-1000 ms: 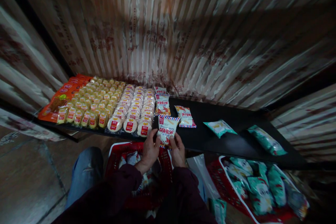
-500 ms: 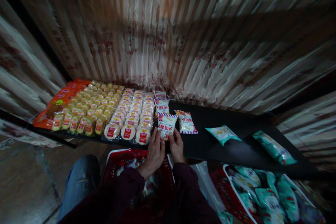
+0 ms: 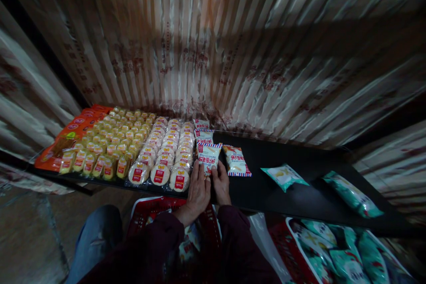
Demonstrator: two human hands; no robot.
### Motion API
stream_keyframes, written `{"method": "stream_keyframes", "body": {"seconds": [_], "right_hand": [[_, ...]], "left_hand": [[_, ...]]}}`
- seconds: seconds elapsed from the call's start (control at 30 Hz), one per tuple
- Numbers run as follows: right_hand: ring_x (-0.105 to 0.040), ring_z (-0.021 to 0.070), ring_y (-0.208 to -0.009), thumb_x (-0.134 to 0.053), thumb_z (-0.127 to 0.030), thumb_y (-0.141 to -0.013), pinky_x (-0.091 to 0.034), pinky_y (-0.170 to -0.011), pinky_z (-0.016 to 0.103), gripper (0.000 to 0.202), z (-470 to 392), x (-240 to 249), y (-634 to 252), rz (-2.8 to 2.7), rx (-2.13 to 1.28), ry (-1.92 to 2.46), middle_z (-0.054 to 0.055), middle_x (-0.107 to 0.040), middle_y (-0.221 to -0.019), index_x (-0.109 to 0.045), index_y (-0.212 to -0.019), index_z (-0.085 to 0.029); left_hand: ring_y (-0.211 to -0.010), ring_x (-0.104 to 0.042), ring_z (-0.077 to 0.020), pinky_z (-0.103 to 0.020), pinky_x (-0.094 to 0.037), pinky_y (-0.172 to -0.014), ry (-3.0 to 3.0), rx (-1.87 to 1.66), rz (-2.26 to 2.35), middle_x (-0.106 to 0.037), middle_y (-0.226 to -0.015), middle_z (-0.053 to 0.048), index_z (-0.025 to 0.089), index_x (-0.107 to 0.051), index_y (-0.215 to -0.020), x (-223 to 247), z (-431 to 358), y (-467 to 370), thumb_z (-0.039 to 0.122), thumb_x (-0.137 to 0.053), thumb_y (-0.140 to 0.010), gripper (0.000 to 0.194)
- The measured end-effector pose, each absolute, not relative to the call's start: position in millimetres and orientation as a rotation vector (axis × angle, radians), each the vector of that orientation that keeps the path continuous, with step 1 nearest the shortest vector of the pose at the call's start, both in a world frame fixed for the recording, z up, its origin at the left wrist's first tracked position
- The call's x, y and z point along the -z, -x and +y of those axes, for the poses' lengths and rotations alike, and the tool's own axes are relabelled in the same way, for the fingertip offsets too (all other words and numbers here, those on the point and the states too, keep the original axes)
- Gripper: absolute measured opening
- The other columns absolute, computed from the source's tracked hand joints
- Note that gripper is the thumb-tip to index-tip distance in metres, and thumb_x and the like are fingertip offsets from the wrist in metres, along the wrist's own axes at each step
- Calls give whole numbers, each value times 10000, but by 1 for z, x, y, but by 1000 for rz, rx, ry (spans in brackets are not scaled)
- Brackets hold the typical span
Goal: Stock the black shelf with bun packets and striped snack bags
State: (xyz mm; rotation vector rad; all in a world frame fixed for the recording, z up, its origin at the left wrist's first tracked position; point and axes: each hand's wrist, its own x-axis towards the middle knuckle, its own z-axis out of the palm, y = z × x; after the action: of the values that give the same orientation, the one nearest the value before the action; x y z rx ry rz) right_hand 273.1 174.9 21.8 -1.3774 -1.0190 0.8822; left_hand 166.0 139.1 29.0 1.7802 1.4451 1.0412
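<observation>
A white snack bag (image 3: 209, 154) with red lettering and a striped top edge lies at the front of a short column of like bags. My left hand (image 3: 199, 193) is at its near left corner, fingers pressed together against it. On the near right corner, my right hand (image 3: 221, 185) grips the same bag between thumb and fingers. Behind it lie two matching bags (image 3: 204, 136), partly overlapped. Another striped-edge snack bag (image 3: 237, 160) rests just to the right, untouched. Rows of round wrapped rice crackers (image 3: 160, 173) stand close on the left.
The black shelf (image 3: 256, 195) also bears yellow wrapped snacks (image 3: 108, 167), orange packets (image 3: 71, 128) and two green bags (image 3: 285, 176). Below its front edge are a red basket (image 3: 140, 215) and another red basket (image 3: 282, 242) full of green bags. A pleated curtain (image 3: 186, 31) hangs behind.
Both hands have pushed the front snack bag slightly away and to the left, closer to the bags behind it. The whole view has shifted a little.
</observation>
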Motion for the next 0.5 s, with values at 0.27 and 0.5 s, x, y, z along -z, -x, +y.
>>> {"method": "stream_keyframes", "body": {"seconds": [0.27, 0.5], "right_hand": [[-603, 273, -1119, -524, -605, -818, -493, -942, 406, 678, 189, -17, -274, -1072, -824, 1424, 151, -630, -1276, -519, -1315, -144], [-593, 271, -1145, -480, -606, -844, -478, -965, 404, 691, 196, -14, -276, -1162, -807, 1452, 161, -625, -1278, -484, -1342, -126]], "left_hand": [[-1487, -106, -242, -443, -158, -1217, -1747, -1052, 1505, -143, -1599, -186, 58, -266, -1484, -31, 154, -177, 331, -300, -972, 581], [-1487, -102, -238, -463, -145, -1217, -1863, -1067, 1486, -182, -1588, -195, 48, -282, -1474, -22, 156, -178, 320, -288, -975, 569]]}}
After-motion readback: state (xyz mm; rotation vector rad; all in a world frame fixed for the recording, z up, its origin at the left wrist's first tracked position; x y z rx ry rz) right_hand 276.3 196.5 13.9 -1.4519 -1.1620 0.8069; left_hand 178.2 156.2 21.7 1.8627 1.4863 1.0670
